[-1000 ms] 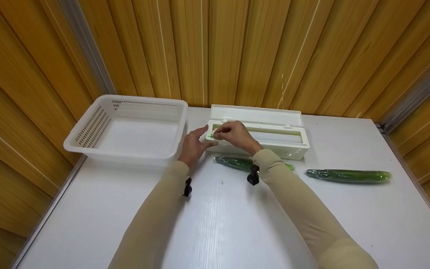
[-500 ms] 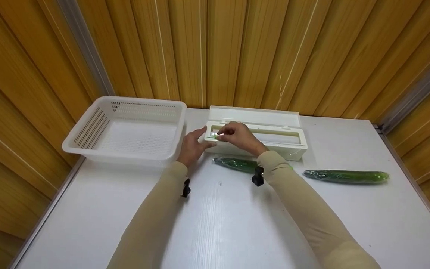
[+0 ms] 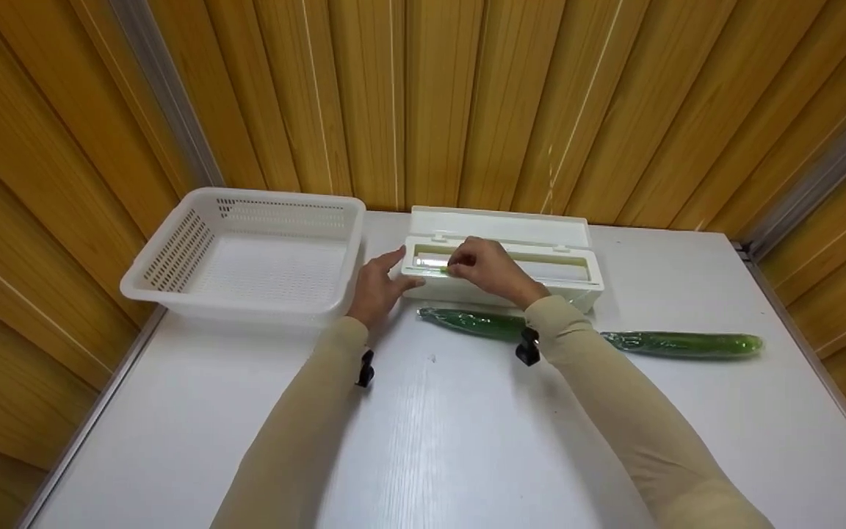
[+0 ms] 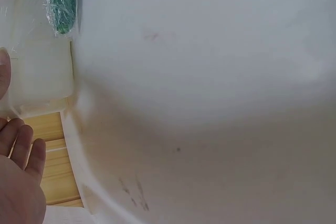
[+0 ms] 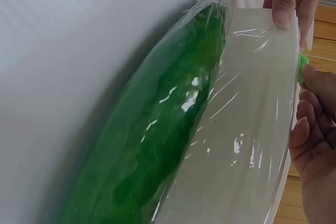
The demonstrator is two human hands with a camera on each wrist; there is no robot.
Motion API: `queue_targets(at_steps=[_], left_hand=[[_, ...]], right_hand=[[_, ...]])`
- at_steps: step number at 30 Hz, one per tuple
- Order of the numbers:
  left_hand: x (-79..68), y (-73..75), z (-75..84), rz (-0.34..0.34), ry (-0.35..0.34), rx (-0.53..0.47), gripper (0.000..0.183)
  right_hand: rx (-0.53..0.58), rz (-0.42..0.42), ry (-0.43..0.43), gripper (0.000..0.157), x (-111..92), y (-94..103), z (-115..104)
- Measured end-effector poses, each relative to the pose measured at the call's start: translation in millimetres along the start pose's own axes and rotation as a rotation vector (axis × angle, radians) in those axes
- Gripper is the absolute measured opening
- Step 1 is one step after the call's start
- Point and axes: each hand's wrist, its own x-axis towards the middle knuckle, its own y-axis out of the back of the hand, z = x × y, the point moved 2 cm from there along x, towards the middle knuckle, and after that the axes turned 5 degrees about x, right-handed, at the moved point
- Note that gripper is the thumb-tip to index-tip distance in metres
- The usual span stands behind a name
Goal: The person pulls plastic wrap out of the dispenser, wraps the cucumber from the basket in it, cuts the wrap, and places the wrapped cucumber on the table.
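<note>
A white cling film dispenser lies lengthwise with its lid tipped back and the film roll showing inside. My left hand holds its left end, thumb against the front face. My right hand pinches the small green slide cutter on the dispenser's front top edge, left of the middle. Clear film hangs down the front face towards a film-wrapped cucumber, which lies along the dispenser's foot, partly hidden by my right forearm in the head view.
A second wrapped cucumber lies to the right on the white table. On the left stands a white plastic basket with slotted walls, close to my left hand. Wood-patterned panels rise behind the table.
My right hand has slid the green cutter rightwards along the dispenser's edge, from near its left end. The left hand has stayed at the left end.
</note>
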Motion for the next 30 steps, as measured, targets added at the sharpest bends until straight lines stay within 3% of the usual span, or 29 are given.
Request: queue_targets(at_steps=[15, 22, 30], left_hand=[[-1.7, 0.2, 1.7, 0.001, -0.008, -0.021, 0.074], [-0.3, -0.7, -0.3, 0.003, -0.055, -0.018, 0.074], [0.6, 1.2, 0.5, 0.013, -0.036, -0.001, 0.072]], right_hand=[[-0.076, 0.032, -0.003, 0.008, -49.3, 49.7, 32.0], [-0.037, 0.045, 0.014, 0.012, -55.3, 49.5, 39.7], [0.064, 0.168, -0.022, 0.014, -56.5, 44.5, 47.9]])
